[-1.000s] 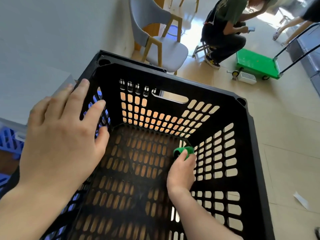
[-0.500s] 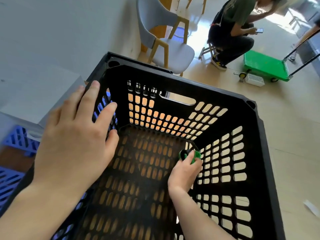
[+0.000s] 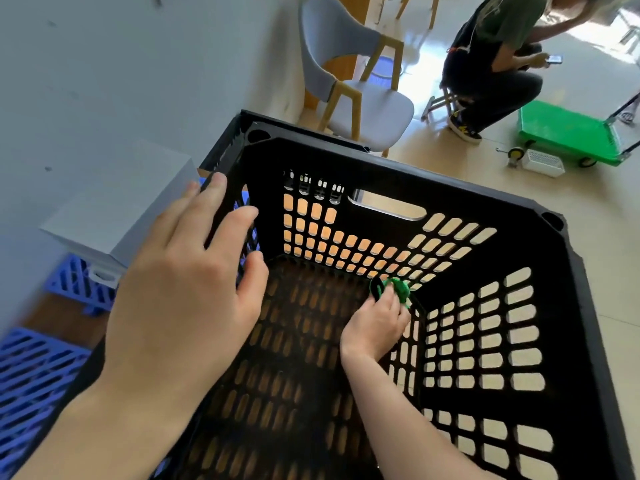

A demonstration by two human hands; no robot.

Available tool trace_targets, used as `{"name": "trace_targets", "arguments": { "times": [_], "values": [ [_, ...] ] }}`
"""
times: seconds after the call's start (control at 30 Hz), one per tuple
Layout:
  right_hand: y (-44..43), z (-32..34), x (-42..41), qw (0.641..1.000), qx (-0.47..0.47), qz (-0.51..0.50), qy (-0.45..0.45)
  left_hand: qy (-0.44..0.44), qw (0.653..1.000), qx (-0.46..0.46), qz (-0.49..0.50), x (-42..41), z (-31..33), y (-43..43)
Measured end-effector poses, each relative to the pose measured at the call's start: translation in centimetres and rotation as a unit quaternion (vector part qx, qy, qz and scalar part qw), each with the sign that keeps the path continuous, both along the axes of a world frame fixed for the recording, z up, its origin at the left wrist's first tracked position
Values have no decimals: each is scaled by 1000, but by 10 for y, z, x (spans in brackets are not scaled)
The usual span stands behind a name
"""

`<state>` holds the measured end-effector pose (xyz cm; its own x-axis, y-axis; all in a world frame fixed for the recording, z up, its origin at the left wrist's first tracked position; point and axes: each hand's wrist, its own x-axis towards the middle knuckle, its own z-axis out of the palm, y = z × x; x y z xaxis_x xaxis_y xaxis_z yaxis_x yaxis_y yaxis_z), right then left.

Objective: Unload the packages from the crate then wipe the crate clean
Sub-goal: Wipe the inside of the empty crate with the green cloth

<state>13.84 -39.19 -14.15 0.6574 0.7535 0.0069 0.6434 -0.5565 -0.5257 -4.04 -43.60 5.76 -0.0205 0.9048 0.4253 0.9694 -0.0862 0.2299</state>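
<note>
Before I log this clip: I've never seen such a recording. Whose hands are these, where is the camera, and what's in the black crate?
There is no machine here. A person wears one wide-angle camera on the head, looking forward and down, so both bare hands are their own. The left hand rests on the left wall of the black slotted crate, as if steadying it. The right hand reaches into the far right bottom corner and pinches a small green cloth against it, apparently wiping. No packages show inside. Beyond the crate stand a grey chair and a green trolley, and another person crouches on the floor.
</note>
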Motion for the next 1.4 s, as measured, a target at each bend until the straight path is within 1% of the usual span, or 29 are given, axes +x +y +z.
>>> {"name": "trace_targets", "arguments": {
  "times": [0.1, 0.2, 0.27, 0.37, 0.5, 0.53, 0.6, 0.63, 0.67, 0.73, 0.77, 0.83, 0.93, 1.03, 1.13, 1.23, 1.3, 1.33, 1.37, 1.4],
  "values": [
    [-4, -5, -4, 999, 36, 30, 12, 17, 1000, 2, -4, 0, -2, 0],
    [-4, -8, -18, 996, 53, 65, 20, 21, 1000, 4, -5, 1, -3, 0],
    [-5, -8, -32, 991, 58, 122, 23, 27, 1000, 4, -4, 1, -3, 0],
    [0, -9, -58, 971, 58, 232, 13, 33, 999, 11, 2, 0, -5, -1],
    [9, -12, -78, 970, 77, 232, -1, 33, 999, 10, 4, 0, -5, 0],
    [7, -14, -79, 960, 91, 264, -11, 34, 999, 7, 4, 0, -5, 1],
    [4, -17, -83, 917, 115, 380, -42, 33, 999, 7, 4, 0, -4, 1],
    [5, -18, -86, 897, 111, 426, -47, 32, 999, 7, 5, 0, -3, 0],
    [10, -20, -90, 889, 107, 444, -42, 30, 1000, 8, 5, 0, -3, 0],
    [18, -26, -97, 893, 81, 441, -33, 28, 1000, 9, 6, 1, -2, 0],
    [19, -28, -100, 889, 67, 450, -51, 29, 999, 10, 7, 0, -1, 1],
    [13, -32, -96, 864, 58, 492, -93, 32, 999, 9, 6, -1, -1, 1],
    [-17, -33, -81, 839, 99, 527, -90, 35, 999, 5, 6, -2, -2, 1],
    [-73, -42, -74, 819, 152, 547, -88, 36, 999, 1, 5, -3, -2, 1],
    [-122, -43, -72, 793, 154, 582, -93, 38, 999, -5, -1, -4, -2, 1],
    [-134, -37, -73, 791, 140, 588, -94, 42, 999, -15, -3, -4, -2, 0],
    [-122, -28, -71, 782, 136, 599, -101, 45, 999, -19, -7, -5, -2, -1],
    [-111, -21, -69, 788, 143, 591, -99, 45, 999, -21, -10, -6, -2, -1],
    [-96, -14, -66, 808, 155, 561, -93, 42, 999, -22, -10, -7, -2, -1],
    [-79, -5, -62, 839, 165, 511, -85, 38, 999, -22, -9, -7, -2, -1]
  ]
}}
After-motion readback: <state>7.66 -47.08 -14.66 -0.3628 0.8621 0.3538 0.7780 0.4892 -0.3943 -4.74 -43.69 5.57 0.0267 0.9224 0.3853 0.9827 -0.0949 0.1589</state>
